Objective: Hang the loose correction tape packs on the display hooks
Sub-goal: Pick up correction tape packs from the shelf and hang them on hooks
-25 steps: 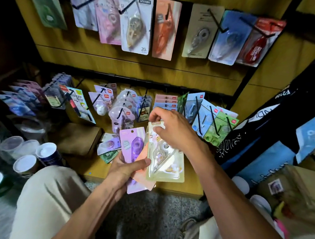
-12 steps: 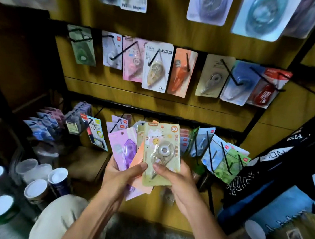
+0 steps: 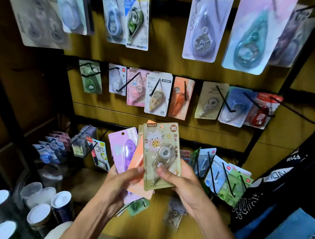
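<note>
Three loose packs show in the head view, fanned upright between two hands in front of the wooden display board (image 3: 203,74). Frontmost is a beige pack (image 3: 161,157) with a cat drawing and a round "30" badge; its long axis runs nearly vertical, the top leaning slightly left, the hang-hole end up toward the hooks. Behind it sits an orange pack (image 3: 137,166), tilted right at the top, and further left a lilac pack (image 3: 121,150), its punched hole uppermost. The right hand (image 3: 183,183) pinches the beige pack's lower right edge, thumb across the blister. The left hand (image 3: 118,188) is closed on the lower ends of the orange and lilac packs, thumb pressed over the orange card.

Eight carded packs hang in the middle row, each on a black hook (image 3: 224,100). Two more packs (image 3: 137,206) lie flat on the shelf below the hands. About five white-lidded cups (image 3: 60,200) stand at lower left.
</note>
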